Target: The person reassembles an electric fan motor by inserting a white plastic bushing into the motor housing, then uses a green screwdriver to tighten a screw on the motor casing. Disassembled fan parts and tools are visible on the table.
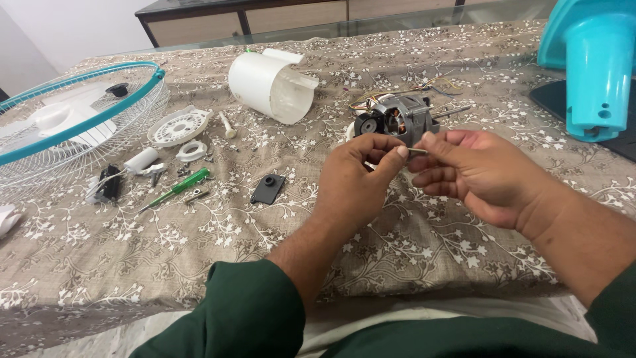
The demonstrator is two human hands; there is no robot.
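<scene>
My left hand (358, 176) and my right hand (477, 169) meet over the patterned cloth, pinching a small metal pin (417, 151) between their fingertips. Just behind them lies a grey fan motor (397, 116) with copper windings, coloured wires and a steel shaft pointing right. Both forearms come in from the bottom in dark green sleeves.
A white plastic motor housing (271, 86) lies behind the motor. On the left are a teal-rimmed wire fan guard (73, 126), a white round vent cover (179, 126), a green-handled screwdriver (179, 189), a black plate (268, 189) and small parts. A teal fan stand (593, 66) rises at right.
</scene>
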